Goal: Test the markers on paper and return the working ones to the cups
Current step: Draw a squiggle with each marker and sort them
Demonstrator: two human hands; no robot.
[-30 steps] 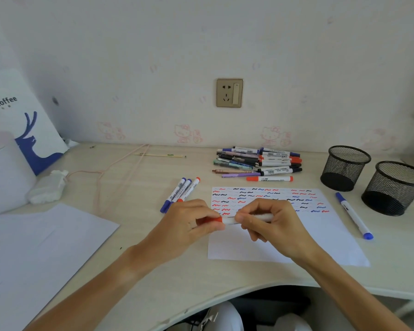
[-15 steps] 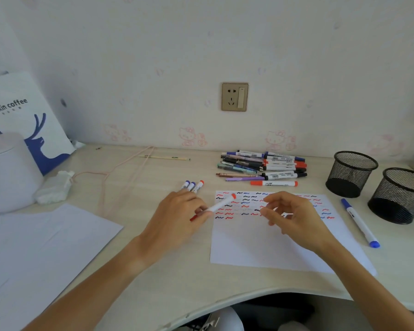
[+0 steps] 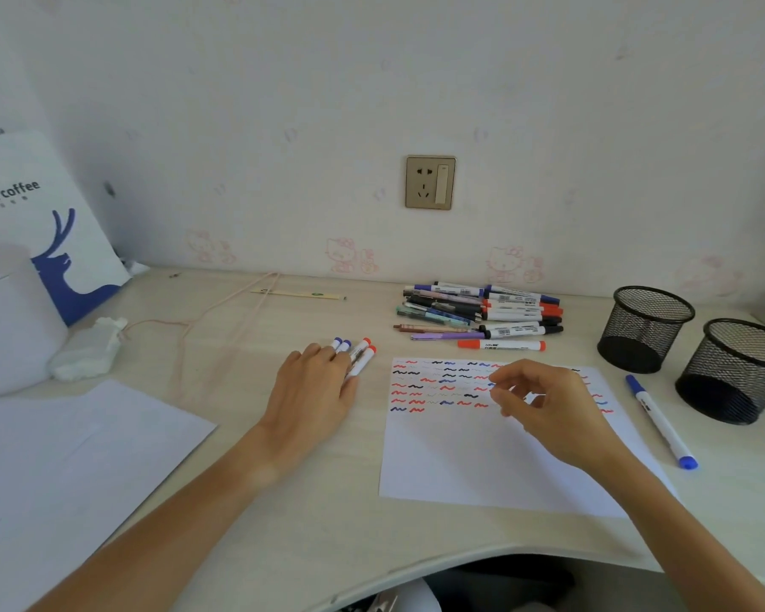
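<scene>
**Markers sorted beside the test sheet**

Markers lie in three places around the test paper (image 3: 495,461). Beyond its far edge sits the main pile of markers (image 3: 478,313); just off its right edge lies a single blue marker (image 3: 661,421); off its left edge, a small row of four markers (image 3: 357,352) rests under the left hand (image 3: 314,390). That hand lies flat, palm down, its fingers over the row; whether it grips the red-capped one at the edge I cannot tell. The right hand (image 3: 544,404) hovers above the scribbled lines on the paper, loosely curled, nothing visibly held. Right of the paper stand two mesh cups (image 3: 645,329), both seemingly empty, near the desk's right end. Bare desk (image 3: 283,523) lies open between the paper and the curved front edge.

The left hand hides most of the row; only the caps show. A bag (image 3: 40,214) far left is cut off.

Half a second earlier the left hand held a red-capped marker over the paper's left edge; the row then showed three caps.
</scene>
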